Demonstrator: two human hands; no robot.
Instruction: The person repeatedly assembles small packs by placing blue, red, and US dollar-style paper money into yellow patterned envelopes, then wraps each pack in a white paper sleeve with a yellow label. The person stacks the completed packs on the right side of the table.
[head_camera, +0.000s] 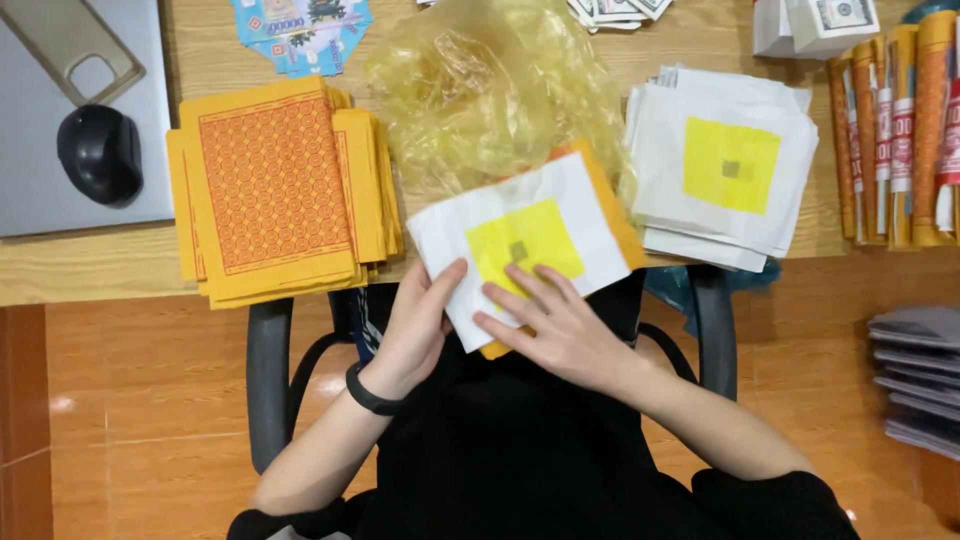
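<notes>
Landmark: small stack of white square paper sheets w/ yellow square centre (520, 245), tilted, at near edge of wooden counter (100, 270), over the lap.
Left hand (418, 322): grip grasping stack's lower-left edge, thumb on top.
Right hand (560, 325): grip released, fingers flat on stack's top sheet.
Under stack: orange paper sheet (608, 205), touching.
Behind stack: crumpled yellow plastic bag (490, 85).
Left of stack: pile of orange patterned paper sheets (275, 190), apart.
Right of stack: bigger pile of same white sheets (725, 170), near.
Far left of stack: black computer mouse (98, 152).
</notes>
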